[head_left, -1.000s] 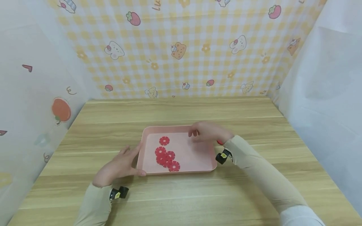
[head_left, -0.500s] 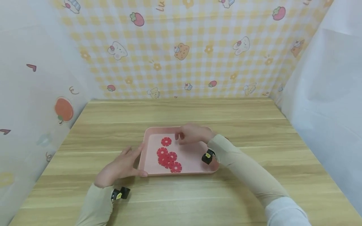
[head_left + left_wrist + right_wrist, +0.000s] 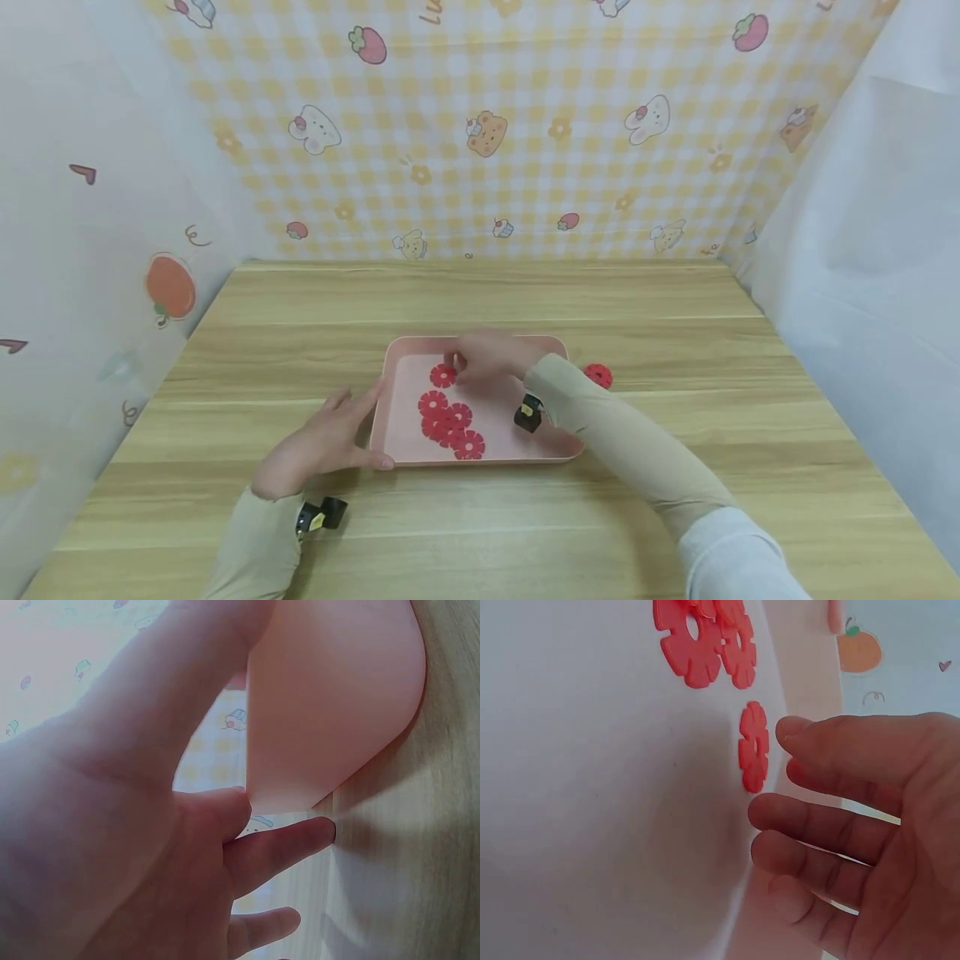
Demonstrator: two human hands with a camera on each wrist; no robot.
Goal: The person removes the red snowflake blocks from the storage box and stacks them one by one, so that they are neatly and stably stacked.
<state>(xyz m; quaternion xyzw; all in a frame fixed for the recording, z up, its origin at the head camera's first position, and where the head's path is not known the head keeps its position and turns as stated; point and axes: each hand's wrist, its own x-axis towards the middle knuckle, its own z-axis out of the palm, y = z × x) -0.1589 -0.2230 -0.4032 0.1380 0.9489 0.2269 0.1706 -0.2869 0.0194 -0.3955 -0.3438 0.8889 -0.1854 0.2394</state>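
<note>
The head camera looks forward and down across the pale wood-grain table (image 3: pixel 480 533) at the shallow pink rectangular tray (image 3: pixel 405 408). The left wrist camera sits close behind the left hand (image 3: pixel 322 442), turned sideways, facing the tray's outer wall; the right wrist camera looks close over its floor, sharing the red notched ring-shaped disc (image 3: pixel 754 746) with the head view.

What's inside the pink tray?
A heap of red discs and one lone disc by the right hand. Discs overlap, so I can't see how many are underneath. The hand covers some tray floor in the head view.
</note>
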